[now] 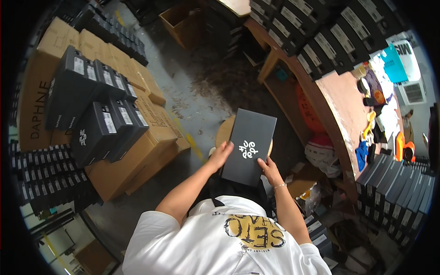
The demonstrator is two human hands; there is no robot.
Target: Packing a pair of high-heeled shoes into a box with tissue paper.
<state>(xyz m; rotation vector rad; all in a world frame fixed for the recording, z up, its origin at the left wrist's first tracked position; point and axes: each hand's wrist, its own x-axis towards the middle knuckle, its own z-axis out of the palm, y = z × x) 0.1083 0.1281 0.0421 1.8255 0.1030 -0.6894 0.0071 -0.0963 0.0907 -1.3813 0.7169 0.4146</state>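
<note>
A dark grey shoebox (256, 133) with a white printed mark on its lid is held level in front of my body. On its left long side my left hand (222, 155) grips the edge, thumb on top of the lid. From the right, my right hand (271, 170) clasps the opposite edge near the closer end, its thumb also on the lid. The fingers under the box are hidden. Below the box, a round wooden stool seat (223, 132) shows in part. The lid looks closed, and the contents cannot be seen.
Brown cartons (133, 160) bearing stacked dark shoeboxes (98, 126) stand at my left. To the right runs a curved wooden workbench (337, 103) with shoeboxes (339, 34) piled on its far end and more boxes (394, 192) nearer. An open carton (181, 25) sits on the floor ahead.
</note>
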